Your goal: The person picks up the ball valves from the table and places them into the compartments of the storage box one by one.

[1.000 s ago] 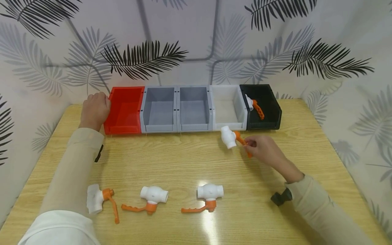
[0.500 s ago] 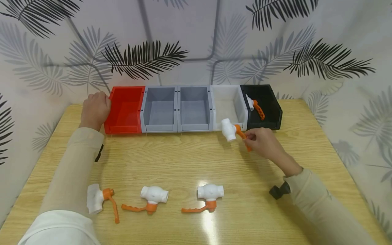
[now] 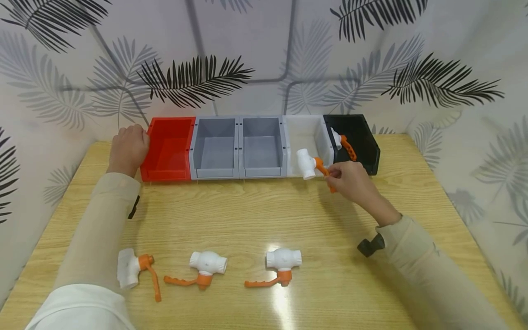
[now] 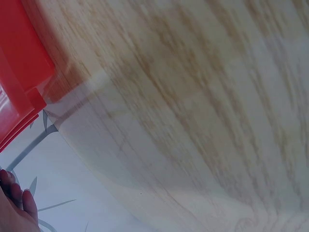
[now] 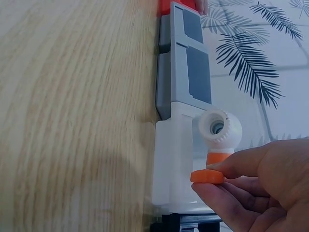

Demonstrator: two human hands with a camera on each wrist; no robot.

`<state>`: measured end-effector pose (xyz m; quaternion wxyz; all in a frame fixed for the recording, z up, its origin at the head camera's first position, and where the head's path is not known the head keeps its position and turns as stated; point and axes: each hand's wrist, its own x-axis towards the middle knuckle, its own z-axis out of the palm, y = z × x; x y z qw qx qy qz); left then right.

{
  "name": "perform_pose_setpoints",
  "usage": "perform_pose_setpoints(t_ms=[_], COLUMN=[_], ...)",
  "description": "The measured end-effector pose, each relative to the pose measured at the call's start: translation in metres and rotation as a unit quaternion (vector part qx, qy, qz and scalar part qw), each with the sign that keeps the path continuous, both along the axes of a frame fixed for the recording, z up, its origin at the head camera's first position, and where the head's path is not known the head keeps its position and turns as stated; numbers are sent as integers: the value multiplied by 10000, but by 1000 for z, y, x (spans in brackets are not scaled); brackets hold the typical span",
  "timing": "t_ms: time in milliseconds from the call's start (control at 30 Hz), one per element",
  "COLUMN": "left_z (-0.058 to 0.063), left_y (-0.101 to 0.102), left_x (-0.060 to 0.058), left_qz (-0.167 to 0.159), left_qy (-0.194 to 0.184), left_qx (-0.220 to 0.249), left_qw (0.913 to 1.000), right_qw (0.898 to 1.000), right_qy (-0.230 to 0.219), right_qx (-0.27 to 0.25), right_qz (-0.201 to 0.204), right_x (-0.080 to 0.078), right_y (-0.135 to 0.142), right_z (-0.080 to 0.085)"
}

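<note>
In the head view my right hand [image 3: 352,182] pinches the orange lever of a white ball valve [image 3: 306,163], its body held over the front of the white bin [image 3: 309,175]. The right wrist view shows thumb and fingers on the lever of the valve [image 5: 219,129], one open pipe end facing the camera. My left hand [image 3: 129,147] is beside the left wall of the red bin [image 3: 167,175], fingers curled. In the left wrist view the left hand [image 4: 18,205] shows only at the lower left corner, with nothing visibly held.
Two grey bins [image 3: 215,173] sit between the red and white ones. A black bin [image 3: 365,153] at the row's right end holds another ball valve [image 3: 347,147]. Three more valves lie near the front: left [image 3: 129,268], middle [image 3: 208,262] and right [image 3: 283,258]. A patterned curtain [image 3: 264,55] stands behind.
My right hand has moved away from me, carrying the ball valve from in front of the white bin to over its front edge. The left hand stays where it was.
</note>
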<state>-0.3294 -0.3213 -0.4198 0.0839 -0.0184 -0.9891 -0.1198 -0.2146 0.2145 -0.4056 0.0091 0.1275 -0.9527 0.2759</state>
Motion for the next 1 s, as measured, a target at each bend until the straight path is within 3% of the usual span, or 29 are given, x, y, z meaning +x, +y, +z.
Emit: perform_pose_setpoints(t_ms=[1000], left_z=[-4], left_y=[-3], left_x=[-3], left_qz=[-26], left_qy=[107], left_qx=[-26], left_qw=[9999], right_qw=[9971], right_qy=[222], right_qx=[542], right_qz=[-496], right_x=[-40], right_y=[-22], right_z=[10])
